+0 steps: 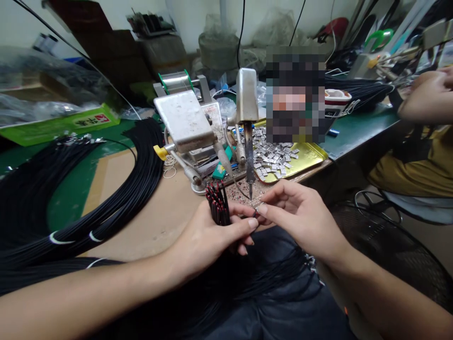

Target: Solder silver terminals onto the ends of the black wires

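Note:
My left hand (212,231) is closed around a bundle of black cables (220,210) whose stripped ends show red and black wires. Between its thumb and forefinger it pinches the end of one cable. My right hand (306,215) pinches a small metal connector (257,203) against that cable end; the fingers partly hide it. Just above both hands, the tip of a soldering iron (249,160) points down from its stand, very close to the connector; whether they touch I cannot tell. The loose cable lengths (262,278) hang over my lap.
A gold tray (314,163) of loose metal connectors (271,158) lies behind the iron. A solder spool (176,81) sits on the metal feeder (184,118). Coiled black cables (141,174) cover the left side. At right are a person's arm (426,97) and a fan (399,250).

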`<state>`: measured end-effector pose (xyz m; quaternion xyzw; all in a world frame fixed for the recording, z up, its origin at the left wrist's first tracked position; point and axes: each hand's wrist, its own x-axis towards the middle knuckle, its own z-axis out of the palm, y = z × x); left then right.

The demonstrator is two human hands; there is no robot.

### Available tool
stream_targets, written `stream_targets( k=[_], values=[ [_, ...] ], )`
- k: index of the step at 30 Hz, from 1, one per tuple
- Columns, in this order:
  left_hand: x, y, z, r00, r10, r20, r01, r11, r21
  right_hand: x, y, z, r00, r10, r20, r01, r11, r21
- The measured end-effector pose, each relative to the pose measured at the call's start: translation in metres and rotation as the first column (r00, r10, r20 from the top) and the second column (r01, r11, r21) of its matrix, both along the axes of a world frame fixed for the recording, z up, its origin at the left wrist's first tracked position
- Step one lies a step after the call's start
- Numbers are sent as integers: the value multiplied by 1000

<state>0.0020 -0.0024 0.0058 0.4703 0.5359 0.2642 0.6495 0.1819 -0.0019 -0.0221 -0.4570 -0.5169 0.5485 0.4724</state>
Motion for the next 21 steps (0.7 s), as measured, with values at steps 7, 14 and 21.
stream_targets(
  k=[7,14,21],
  values=[
    [1,-2,-2,986,-165,-23,166,985,57,63,6,32,763,390,516,-471,882,30],
    [0,-3,5,943,-328,46,328,945,6,48,0,34,790,241,564,-403,897,181],
    [0,-7,3,873,-479,89,477,878,49,2,-16,15,957,287,43,-288,957,41]
  ],
)
